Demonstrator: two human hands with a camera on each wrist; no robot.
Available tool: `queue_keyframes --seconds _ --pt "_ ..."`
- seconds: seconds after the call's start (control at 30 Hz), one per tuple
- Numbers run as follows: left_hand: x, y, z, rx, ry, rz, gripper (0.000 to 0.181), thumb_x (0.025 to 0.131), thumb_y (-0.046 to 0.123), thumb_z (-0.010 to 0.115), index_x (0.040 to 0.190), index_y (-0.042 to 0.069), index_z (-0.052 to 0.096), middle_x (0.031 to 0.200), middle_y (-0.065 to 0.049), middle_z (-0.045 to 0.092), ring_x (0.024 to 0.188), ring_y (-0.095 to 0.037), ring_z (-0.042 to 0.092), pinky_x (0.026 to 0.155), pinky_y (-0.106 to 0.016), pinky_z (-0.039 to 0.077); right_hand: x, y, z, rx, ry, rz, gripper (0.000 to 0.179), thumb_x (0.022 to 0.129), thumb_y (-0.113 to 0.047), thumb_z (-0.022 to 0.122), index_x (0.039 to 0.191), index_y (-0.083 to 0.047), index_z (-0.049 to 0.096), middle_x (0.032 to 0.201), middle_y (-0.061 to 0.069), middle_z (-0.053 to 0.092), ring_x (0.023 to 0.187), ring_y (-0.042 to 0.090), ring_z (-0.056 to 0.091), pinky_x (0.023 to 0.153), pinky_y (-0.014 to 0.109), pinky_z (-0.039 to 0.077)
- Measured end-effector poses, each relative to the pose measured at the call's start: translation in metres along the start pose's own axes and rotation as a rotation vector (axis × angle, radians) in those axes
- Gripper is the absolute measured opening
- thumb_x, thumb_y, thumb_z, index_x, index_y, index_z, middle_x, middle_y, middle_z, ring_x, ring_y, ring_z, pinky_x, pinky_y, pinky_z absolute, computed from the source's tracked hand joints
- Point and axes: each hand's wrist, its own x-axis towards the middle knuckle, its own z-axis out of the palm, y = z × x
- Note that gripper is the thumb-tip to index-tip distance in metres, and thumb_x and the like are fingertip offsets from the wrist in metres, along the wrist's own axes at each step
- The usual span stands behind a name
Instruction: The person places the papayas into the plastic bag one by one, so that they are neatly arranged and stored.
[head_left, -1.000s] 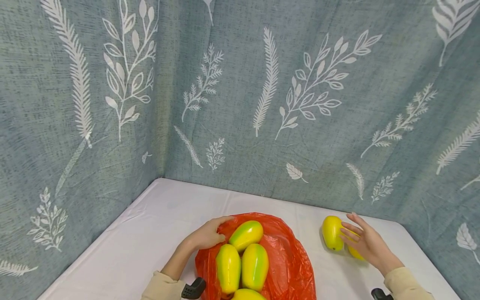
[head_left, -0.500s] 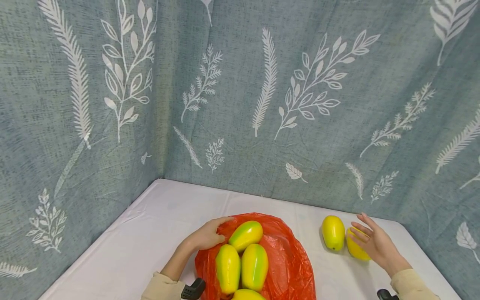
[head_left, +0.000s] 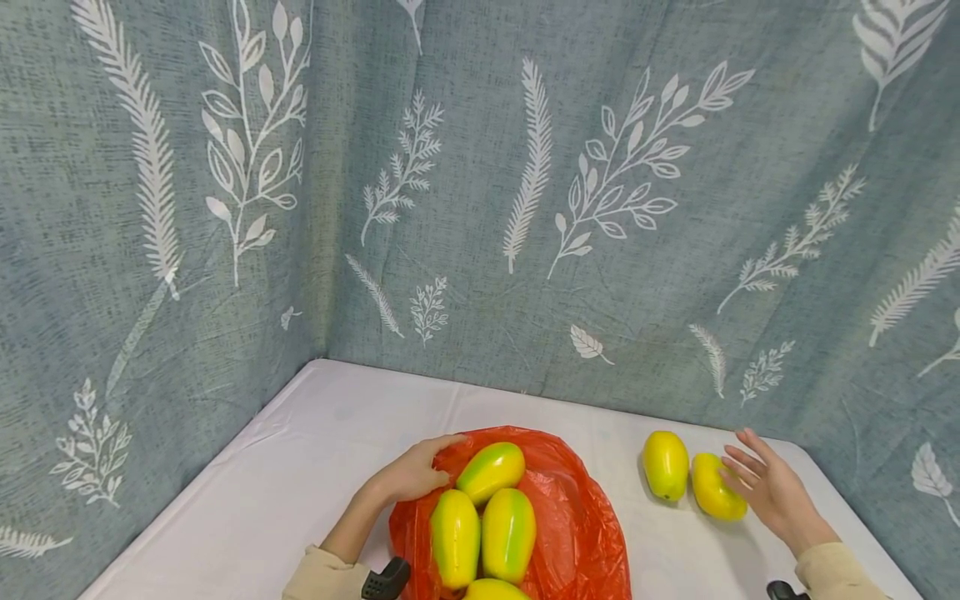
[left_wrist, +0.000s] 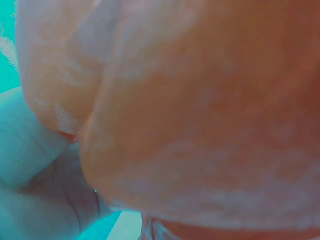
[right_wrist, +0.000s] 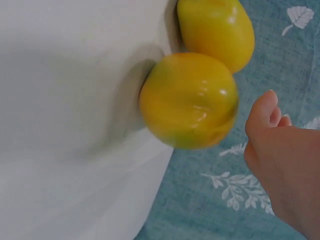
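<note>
Leaf-print curtain [head_left: 480,208] behind white-covered bench [head_left: 360,404]. L hand [head_left: 415,472] grips red plastic bag [head_left: 558,525] approx 10 o'clock; R hand [head_left: 782,498], empty, fingers apart, at nearer mango's [head_left: 712,490] 3 o'clock. Poss. risk: stray nudge rolls it into other mango [head_left: 666,467], 10 o'clock.

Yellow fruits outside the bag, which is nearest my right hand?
The rightmost fruit in the head view, next to your right hand; the other loose fruit lies further left, nearer the red bag.

Curtain [head_left: 465,192]: we see grey-green fabric hanging on three sides, printed with white leaf patterns [head_left: 585,342].
Tabletop [head_left: 330,425]: white, lightly creased, the curtain just behind.
Light: soft and even.
</note>
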Motion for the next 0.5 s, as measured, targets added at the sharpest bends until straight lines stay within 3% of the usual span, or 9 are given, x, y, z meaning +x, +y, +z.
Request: queue_keyframes --seconds 0.1,0.27,0.5 --pt "0.0 -0.001 0.0 -0.007 -0.001 -0.003 0.057 0.083 -0.007 0.051 0.139 -0.003 0.043 0.131 -0.021 0.05 0.106 -0.031 0.052 0.089 -0.05 0.048 0.001 0.001 -0.005 -0.005 0.022 0.002 0.095 0.09 -0.059 0.045 0.152 -0.013 -0.008 0.152 0.017 0.009 0.137 0.029 0.014 0.109 0.034 0.029" --pt "-0.001 -0.001 0.0 -0.012 -0.001 -0.008 0.057 0.083 -0.007 0.051 0.139 -0.002 0.043 0.13 -0.02 0.05 0.104 -0.03 0.052 0.087 -0.048 0.05 0.001 0.004 -0.012 0.014 0.038 0.003 0.095 0.089 -0.06 0.045 0.152 -0.015 -0.011 0.154 0.016 0.004 0.141 0.029 0.004 0.112 0.037 0.018" --pt "-0.001 -0.001 0.0 -0.009 0.0 -0.01 0.057 0.083 -0.007 0.051 0.139 -0.003 0.043 0.13 -0.02 0.05 0.104 -0.03 0.052 0.087 -0.048 0.05 0.004 0.007 -0.022 0.02 0.066 0.002 0.079 0.093 -0.054 0.044 0.151 -0.025 -0.001 0.143 0.01 0.022 0.133 0.024 0.022 0.111 0.032 0.024"
